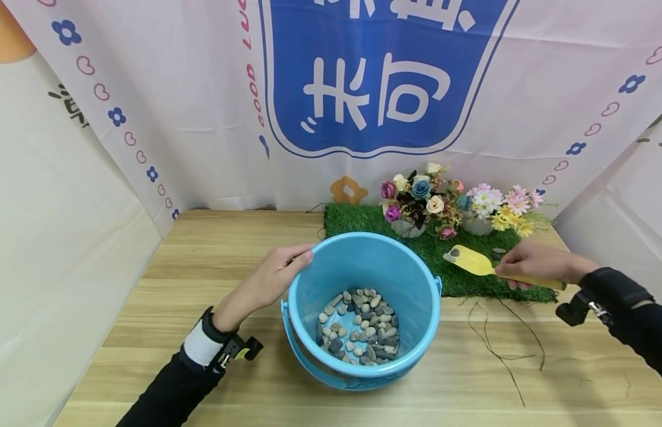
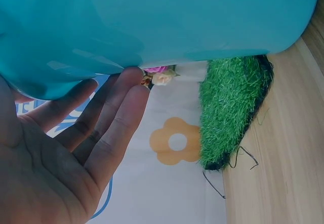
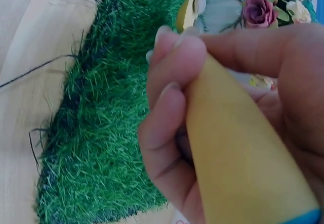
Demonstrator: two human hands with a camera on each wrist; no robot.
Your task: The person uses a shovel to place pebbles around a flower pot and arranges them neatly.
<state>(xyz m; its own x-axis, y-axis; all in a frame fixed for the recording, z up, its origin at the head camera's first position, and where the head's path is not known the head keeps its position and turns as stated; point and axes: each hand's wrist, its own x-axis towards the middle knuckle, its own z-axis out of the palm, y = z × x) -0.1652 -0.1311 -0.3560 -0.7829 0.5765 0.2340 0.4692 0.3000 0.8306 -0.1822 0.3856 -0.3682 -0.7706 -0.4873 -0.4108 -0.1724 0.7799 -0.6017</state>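
Observation:
A light-blue bucket stands on the table, with many grey and tan pebbles spread over its bottom. My left hand holds its left rim, thumb at the edge; in the left wrist view the fairly straight fingers lie along the outer wall. Over the grass mat, my right hand grips the handle of a small yellow shovel. The shovel's blade points left toward the bucket, carrying a few grey stones near its tip.
Behind and right of the bucket lies a green artificial grass mat with loose dark threads at its front edge. Potted artificial roses and daisies stand on it. A dark stone shows near the shovel. Printed cloth hangs behind.

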